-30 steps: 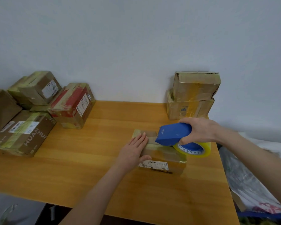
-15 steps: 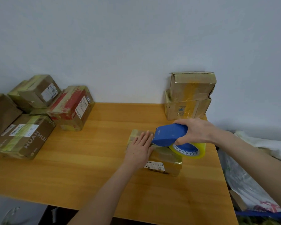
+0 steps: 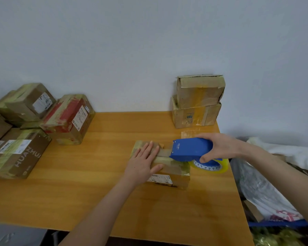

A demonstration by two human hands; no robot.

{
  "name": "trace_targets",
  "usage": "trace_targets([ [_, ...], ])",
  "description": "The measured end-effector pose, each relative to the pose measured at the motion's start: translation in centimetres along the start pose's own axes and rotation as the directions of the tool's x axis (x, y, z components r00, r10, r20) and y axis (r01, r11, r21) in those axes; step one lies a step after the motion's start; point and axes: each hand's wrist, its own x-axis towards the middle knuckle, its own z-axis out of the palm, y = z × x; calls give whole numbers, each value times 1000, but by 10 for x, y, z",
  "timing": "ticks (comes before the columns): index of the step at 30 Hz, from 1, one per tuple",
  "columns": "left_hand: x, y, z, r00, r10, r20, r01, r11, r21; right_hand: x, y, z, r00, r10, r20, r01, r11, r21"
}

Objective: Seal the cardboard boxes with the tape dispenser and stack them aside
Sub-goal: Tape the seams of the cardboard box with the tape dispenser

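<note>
A small flat cardboard box (image 3: 174, 172) with a white label lies on the wooden table (image 3: 96, 192), right of centre. My left hand (image 3: 143, 163) presses flat on the left part of its top, fingers straight. My right hand (image 3: 219, 147) grips a blue tape dispenser (image 3: 190, 149) with a roll of clear yellowish tape (image 3: 210, 166). The dispenser's front edge rests on the top of the box, just right of my left fingertips, above the box's centre seam.
Two taped boxes (image 3: 197, 102) are stacked at the table's back right against the wall. Several more boxes (image 3: 34, 125) crowd the left end of the table. Plastic bags and clutter (image 3: 267, 192) lie beyond the table's right edge.
The dispenser has slid to the right along the top of the box, away from my left fingertips. My left hand stays pressed on the box.
</note>
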Motion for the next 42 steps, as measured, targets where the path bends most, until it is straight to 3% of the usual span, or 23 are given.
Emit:
trace_targets([
  [6,4,2,-8,1000,-3,-11,3,1000,4,-3,-3,15,986,22,-166,-34,997,-70],
  [10,8,29,5,997,-18,-77,12,997,-81,-3,-2,14,990,33,-139,-43,997,-67],
  [14,7,27,13,996,-14,-85,11,999,-34,-3,-4,12,993,16,-119,-28,995,-97],
  [19,4,26,15,997,10,-83,-10,1000,-5,-9,1,4,996,12,-93,-11,1000,3],
  [28,6,24,15,998,11,-67,-8,999,44,-28,37,14,989,142,-38,-144,989,-32],
  [31,5,28,11,999,0,-34,2,998,55,-26,42,22,988,144,-47,-146,989,-32],
  [36,7,57,14,999,8,-49,-8,1000,-5,-26,40,25,990,126,-69,-137,970,-199],
  [42,11,52,12,999,20,-26,-20,1000,-13,-24,37,42,986,106,-131,-121,985,-120],
])
